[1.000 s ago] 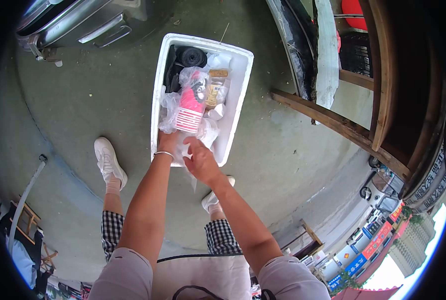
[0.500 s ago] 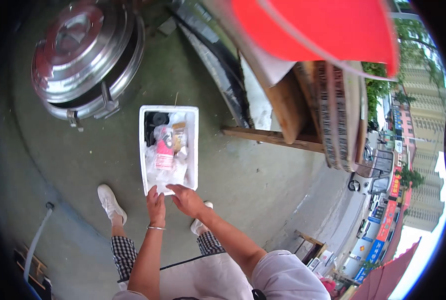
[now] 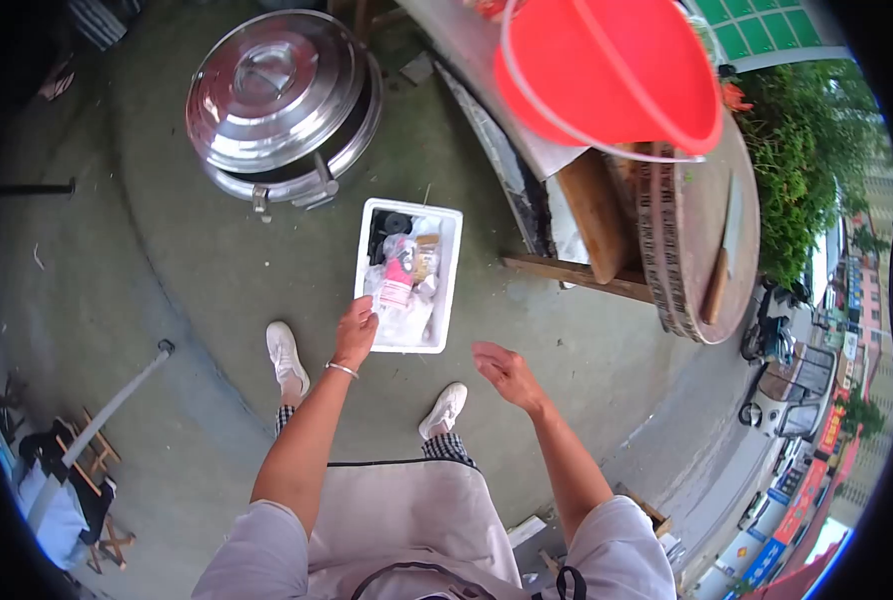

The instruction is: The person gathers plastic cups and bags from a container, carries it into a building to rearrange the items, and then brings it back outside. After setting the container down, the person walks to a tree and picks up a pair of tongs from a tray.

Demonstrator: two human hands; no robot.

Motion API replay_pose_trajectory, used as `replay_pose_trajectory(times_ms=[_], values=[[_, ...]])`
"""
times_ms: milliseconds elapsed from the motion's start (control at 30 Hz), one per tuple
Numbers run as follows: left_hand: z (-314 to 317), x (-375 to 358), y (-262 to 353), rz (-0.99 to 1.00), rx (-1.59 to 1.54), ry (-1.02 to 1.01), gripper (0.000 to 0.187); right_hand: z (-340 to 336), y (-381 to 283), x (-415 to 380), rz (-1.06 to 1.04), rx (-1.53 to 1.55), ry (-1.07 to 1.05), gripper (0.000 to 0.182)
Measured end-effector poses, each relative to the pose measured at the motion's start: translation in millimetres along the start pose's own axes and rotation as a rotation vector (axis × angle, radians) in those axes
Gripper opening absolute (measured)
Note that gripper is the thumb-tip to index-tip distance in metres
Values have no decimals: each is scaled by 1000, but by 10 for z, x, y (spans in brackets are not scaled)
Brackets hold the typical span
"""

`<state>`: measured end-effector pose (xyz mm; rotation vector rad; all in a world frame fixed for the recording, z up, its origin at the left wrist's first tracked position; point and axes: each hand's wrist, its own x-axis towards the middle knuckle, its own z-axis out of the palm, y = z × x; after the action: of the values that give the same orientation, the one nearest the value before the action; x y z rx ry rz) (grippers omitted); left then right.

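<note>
A white foam box [image 3: 450, 290] stands on the ground in front of me, its top uncovered. Inside lie a pink and white plastic packet [image 3: 398, 280], a brown packet [image 3: 426, 258], clear plastic bags [image 3: 402, 325] and a black object [image 3: 392, 226]. My left hand [image 3: 356, 332], with a bangle [image 3: 343, 370] at its wrist, is at the box's near left edge and overlaps its rim; its fingers point up and hold nothing visible. To the right of the box, my right hand [image 3: 508, 373] hangs in the air, fingers stretched out and nothing in it.
A lidded steel pot [image 3: 277, 90] stands beyond the box on the left. At the right are a red bucket [image 3: 607, 70] on a table and a round chopping block [image 3: 707, 200] bearing a knife [image 3: 724, 255]. My white shoes [image 3: 445, 408] flank the box's near end.
My hands, close together at the box's near edge before, have moved apart: the left to the left rim, the right off to the right. The view has shifted, bringing the knife into sight.
</note>
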<state>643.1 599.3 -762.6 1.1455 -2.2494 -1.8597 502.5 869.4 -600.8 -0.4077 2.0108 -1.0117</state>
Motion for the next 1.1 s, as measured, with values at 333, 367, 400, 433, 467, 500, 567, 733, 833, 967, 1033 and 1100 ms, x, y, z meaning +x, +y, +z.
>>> replay_pose_trajectory(times_ms=[333, 367, 400, 433, 467, 500, 567, 733, 833, 967, 1033, 1100], values=[[844, 380, -952, -196, 621, 66, 95, 1941, 2247, 2617, 87, 249, 318, 78], [785, 415, -919, -78, 598, 68, 95, 2015, 2323, 2780, 94, 328, 294, 79], [777, 455, -958, 44, 571, 68, 96, 2041, 2260, 2852, 125, 215, 312, 79], [822, 476, -1054, 132, 520, 53, 96, 2010, 2078, 2881, 159, 103, 329, 80], [878, 491, -1133, 219, 466, 36, 95, 2006, 1974, 2886, 192, -9, 344, 82], [943, 513, -1186, 304, 407, 23, 95, 2039, 1979, 2864, 173, 128, 308, 82], [1067, 760, -1188, 173, 458, 27, 101, 2088, 2021, 2752, 123, 391, 236, 81], [1251, 1350, -1229, -153, 641, -34, 107, 2048, 2003, 2213, 91, 760, 236, 68], [1302, 1411, -1209, -199, 722, -26, 107, 2220, 2200, 1923, 51, 62, 702, 57], [1222, 1437, -1108, -147, 711, -78, 101, 2358, 2654, 2068, 341, 609, 706, 68], [1123, 1449, -955, -101, 771, -153, 97, 2550, 2633, 2323, 168, 551, 736, 68], [1015, 1478, -840, -47, 805, -185, 96, 2661, 2305, 2452, 84, 217, 731, 62]])
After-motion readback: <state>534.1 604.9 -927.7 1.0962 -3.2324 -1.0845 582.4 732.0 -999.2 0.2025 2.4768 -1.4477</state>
